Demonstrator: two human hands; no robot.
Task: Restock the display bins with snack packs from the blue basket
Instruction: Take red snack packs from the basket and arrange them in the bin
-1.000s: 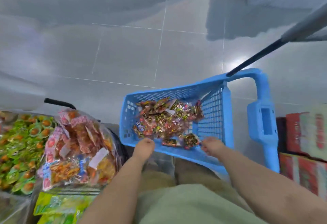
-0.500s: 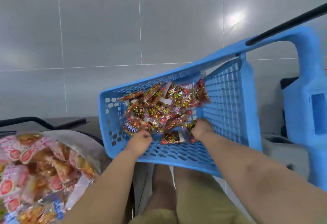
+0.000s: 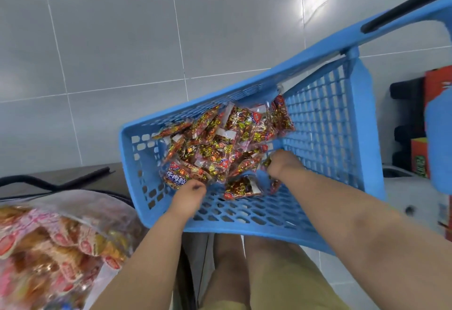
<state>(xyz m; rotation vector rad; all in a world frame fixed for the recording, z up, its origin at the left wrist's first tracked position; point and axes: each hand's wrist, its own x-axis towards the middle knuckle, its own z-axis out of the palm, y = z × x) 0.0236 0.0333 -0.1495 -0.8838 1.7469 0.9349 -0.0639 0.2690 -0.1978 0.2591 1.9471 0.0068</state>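
Note:
A blue plastic basket [image 3: 325,123] sits on the tiled floor in front of me, tilted, with a pile of red-and-gold snack packs [image 3: 220,148] heaped in its left half. My left hand [image 3: 189,193] reaches into the basket, fingers curled onto a pack with a blue label at the pile's near edge. My right hand [image 3: 281,165] is buried in the right side of the pile, fingers curled round packs. One pack [image 3: 241,187] lies loose between the two hands.
A display bin with pink-and-orange snack packs [image 3: 56,251] fills the lower left. Red cartons [image 3: 437,104] and a black crate [image 3: 406,123] stand at the right edge. The basket's blue handle frame [image 3: 437,143] and black pull bar [image 3: 403,6] rise at right.
The view has moved closer over the basket. Both hands went from its near rim into the pile and now grip packs.

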